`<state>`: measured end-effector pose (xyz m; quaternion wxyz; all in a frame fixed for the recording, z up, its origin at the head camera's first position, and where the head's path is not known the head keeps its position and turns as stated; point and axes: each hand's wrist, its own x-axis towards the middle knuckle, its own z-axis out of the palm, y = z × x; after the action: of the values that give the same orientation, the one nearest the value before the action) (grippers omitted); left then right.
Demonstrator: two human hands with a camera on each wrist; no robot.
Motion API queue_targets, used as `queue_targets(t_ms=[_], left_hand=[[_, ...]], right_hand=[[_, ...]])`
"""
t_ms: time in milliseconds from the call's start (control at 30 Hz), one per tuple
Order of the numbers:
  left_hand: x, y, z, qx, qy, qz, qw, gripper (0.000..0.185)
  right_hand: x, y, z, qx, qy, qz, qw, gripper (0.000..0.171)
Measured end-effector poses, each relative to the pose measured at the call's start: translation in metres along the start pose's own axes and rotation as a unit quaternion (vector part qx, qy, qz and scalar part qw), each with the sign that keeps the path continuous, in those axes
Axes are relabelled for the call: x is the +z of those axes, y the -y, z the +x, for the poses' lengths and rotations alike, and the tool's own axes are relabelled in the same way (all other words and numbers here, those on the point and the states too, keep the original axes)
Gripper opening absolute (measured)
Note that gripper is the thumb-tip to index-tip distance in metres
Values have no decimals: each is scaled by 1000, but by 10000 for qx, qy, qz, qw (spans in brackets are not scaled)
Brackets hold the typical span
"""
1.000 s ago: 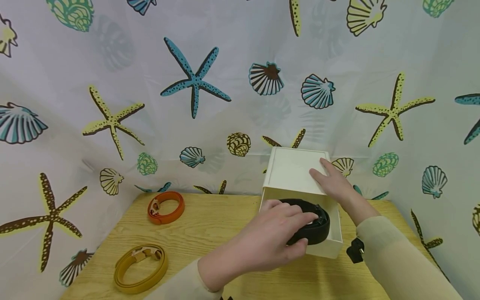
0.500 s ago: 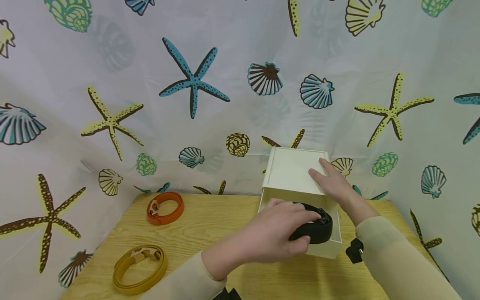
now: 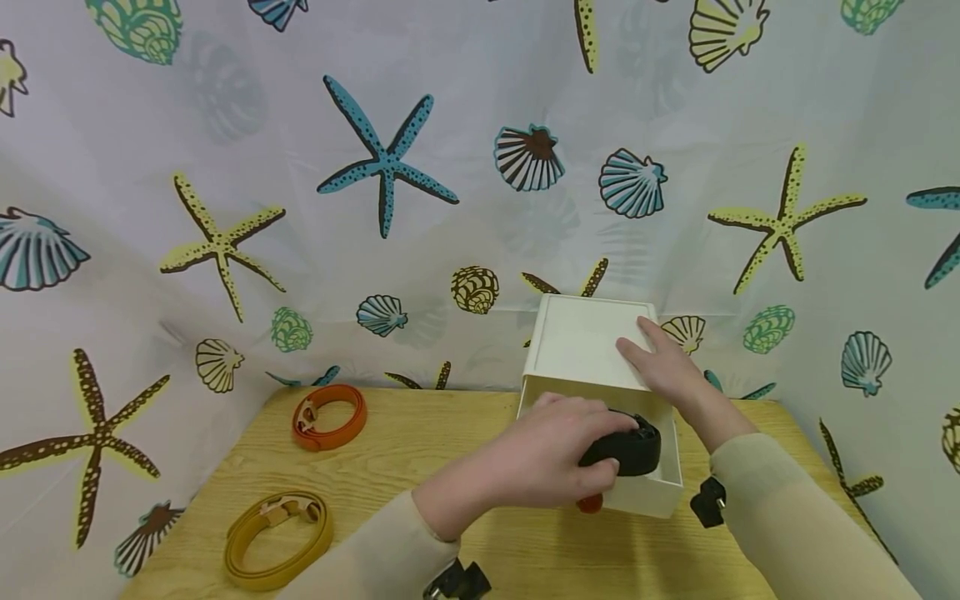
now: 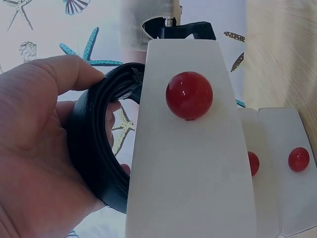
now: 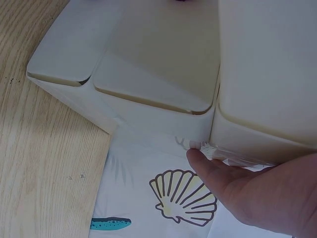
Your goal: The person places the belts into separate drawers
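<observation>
black belt: coiled, lying in the open drawer at the top of the white cabinet; its near side rises above the drawer front
left hand: fingers and thumb curled round the black belt, gripping the coil over the drawer's near left corner
drawer: pulled out toward the person; a red knob on its white front, seen close in the left wrist view
right hand: laid flat, fingers straight, on the cabinet's top near its right edge; holds nothing
cabinet: stands at the back right of the tabletop, against the curtain
orange belt: coiled, at the back left of the tabletop, well apart from the cabinet
yellow belt: coiled, near the front left edge
curtain: printed with starfish and shells, behind and to both sides
</observation>
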<state>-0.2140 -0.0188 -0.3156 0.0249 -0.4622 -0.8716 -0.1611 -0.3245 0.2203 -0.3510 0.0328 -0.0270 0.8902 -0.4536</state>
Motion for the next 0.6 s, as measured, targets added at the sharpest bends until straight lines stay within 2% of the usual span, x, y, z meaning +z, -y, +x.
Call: queue_targets(t_ms=[600], left_hand=[[5, 14, 14, -216, -42, -155, 9996, 43]], right_hand=[[0, -3, 1, -28, 27, 56, 10000, 84]])
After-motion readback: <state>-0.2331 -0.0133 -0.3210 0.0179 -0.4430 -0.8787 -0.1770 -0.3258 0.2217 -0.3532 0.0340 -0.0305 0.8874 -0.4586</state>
